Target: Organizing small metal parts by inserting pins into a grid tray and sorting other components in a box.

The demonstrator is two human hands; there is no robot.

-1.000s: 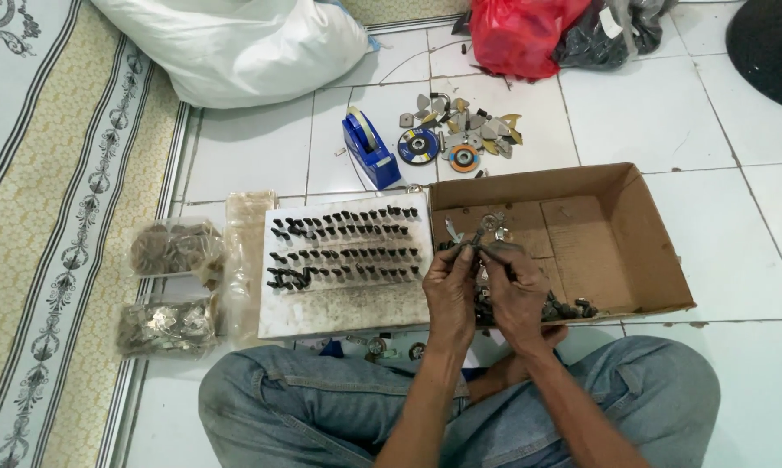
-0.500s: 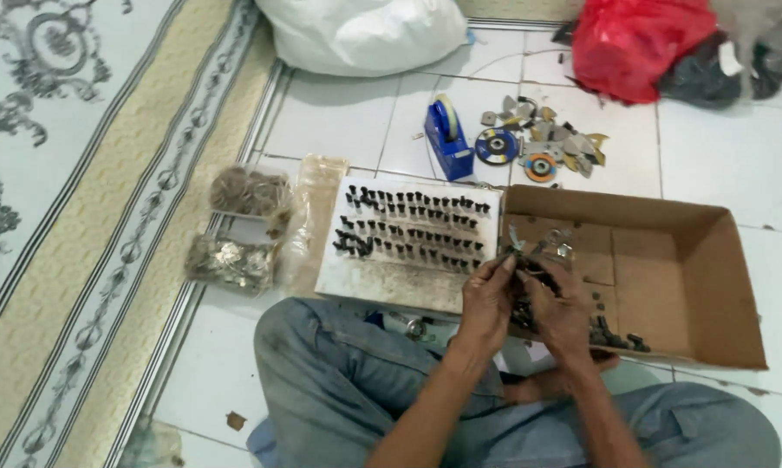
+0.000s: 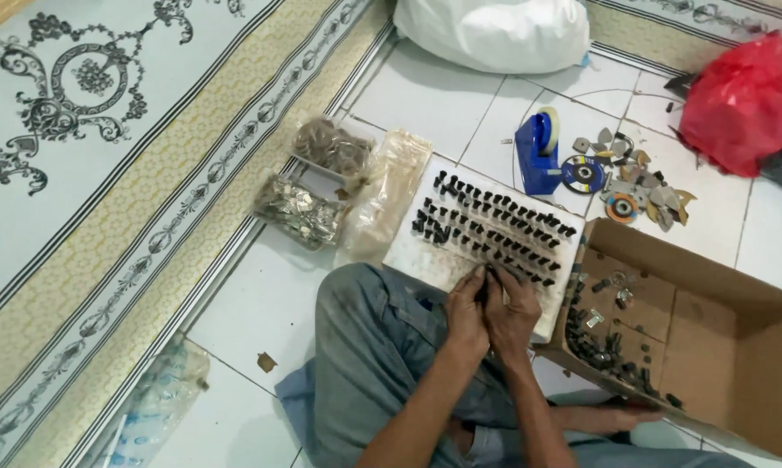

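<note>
Hands meet at the near edge of the white foam board (image 3: 460,251), which I'm using as my landmark. Left hand (image 3: 465,314) and right hand (image 3: 514,310) pinch together on one small dark peg (image 3: 486,286). Rows of matching black pegs (image 3: 495,230) stud the board; brown cardboard box (image 3: 712,347) sits just right of it.

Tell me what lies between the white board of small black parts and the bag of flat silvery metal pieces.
In the head view, a clear plastic bag lies between the white board and the silvery-piece bag.
</note>
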